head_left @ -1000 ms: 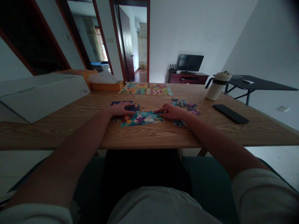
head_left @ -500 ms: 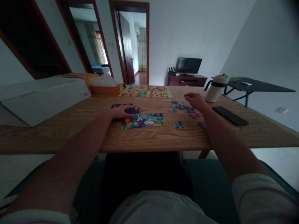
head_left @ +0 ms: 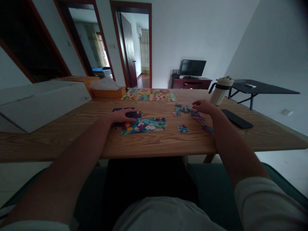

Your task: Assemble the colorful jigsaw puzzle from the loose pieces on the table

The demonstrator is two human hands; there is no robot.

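Note:
My left hand (head_left: 122, 116) lies with its fingers apart on dark blue puzzle pieces (head_left: 137, 114), at the upper left edge of a joined puzzle strip (head_left: 150, 125) showing white rabbits. My right hand (head_left: 201, 106) is over the back of a pile of purple and blue pieces (head_left: 197, 115); its fingers are bent, and whether they hold a piece is too small to tell. Separate pieces (head_left: 183, 129) lie right of the strip, and a red and blue piece (head_left: 207, 129) lies near my right forearm.
A colourful picture sheet (head_left: 149, 95) lies at the table's back. To the right are a black phone-like slab (head_left: 236, 118) and a beige jug (head_left: 221, 91). A white box (head_left: 45, 102) and an orange tissue box (head_left: 109, 93) stand left.
My right hand has come down and slightly nearer to the pile. My left hand stays on the dark pieces, its fingers shifted a little. The whole view has moved slightly.

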